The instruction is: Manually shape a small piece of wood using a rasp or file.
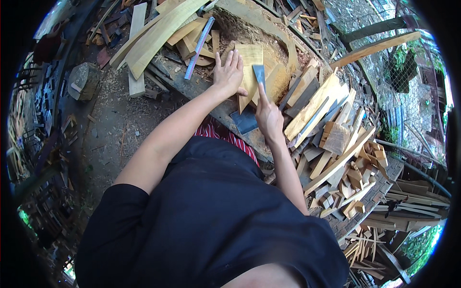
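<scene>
A thin yellowish wooden piece (248,56) with a pointed near end rests on the bench in front of me. My left hand (229,74) lies on its left side with fingers stretched out and the thumb near the edge. My right hand (269,117) is closed round a flat dark-grey blade tool (259,74), its index finger laid along the blade. Away from the hand the blade widens, and it lies over the wood's right side; its handle is hidden in my fist. A dark flat square sheet (245,122) sits between me and the wood.
Left of the wood, a blue-and-red ruler-like strip (199,48) lies among offcuts and long curved boards (165,38). Sawdust (278,79) covers the bench hollow. Stacked planks and blocks (336,137) crowd the right side. A wood stump (83,81) stands at far left.
</scene>
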`<action>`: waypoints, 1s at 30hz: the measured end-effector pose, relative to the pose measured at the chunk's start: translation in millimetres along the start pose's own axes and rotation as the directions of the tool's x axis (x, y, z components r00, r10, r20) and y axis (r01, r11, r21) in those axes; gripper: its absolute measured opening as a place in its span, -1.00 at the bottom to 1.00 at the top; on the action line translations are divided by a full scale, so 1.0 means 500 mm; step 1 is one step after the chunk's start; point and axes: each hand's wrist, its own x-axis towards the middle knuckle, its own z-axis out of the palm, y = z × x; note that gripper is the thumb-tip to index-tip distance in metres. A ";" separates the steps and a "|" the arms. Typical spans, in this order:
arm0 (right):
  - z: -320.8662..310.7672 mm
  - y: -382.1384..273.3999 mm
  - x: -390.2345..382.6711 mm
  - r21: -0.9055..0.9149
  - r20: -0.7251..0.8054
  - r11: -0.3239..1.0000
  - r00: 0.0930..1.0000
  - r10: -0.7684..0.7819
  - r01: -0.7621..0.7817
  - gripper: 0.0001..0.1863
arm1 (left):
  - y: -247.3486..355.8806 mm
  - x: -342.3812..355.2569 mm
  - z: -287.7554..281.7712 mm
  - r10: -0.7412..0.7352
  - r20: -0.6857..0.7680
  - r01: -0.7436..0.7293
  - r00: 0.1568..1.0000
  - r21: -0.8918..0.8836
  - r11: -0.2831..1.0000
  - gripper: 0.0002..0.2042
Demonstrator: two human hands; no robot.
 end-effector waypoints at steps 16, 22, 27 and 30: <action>-0.008 0.034 0.112 0.334 -0.040 0.942 0.999 -0.009 0.021 -0.51 | 0.024 0.017 0.000 0.004 -0.009 -0.004 1.000 -0.008 1.000 0.32; 0.019 0.034 0.017 0.438 0.002 0.898 1.000 0.031 -0.028 -0.49 | 0.017 0.014 0.008 -0.025 0.002 0.025 1.000 0.011 1.000 0.31; -0.013 0.031 0.136 0.427 0.024 0.904 1.000 -0.018 0.006 -0.51 | 0.027 0.021 -0.003 0.000 0.003 0.000 1.000 0.024 1.000 0.31; 0.019 0.056 0.217 0.314 -0.152 0.940 0.984 -0.092 0.136 -0.51 | 0.030 0.026 -0.013 0.013 0.004 -0.013 1.000 0.026 1.000 0.31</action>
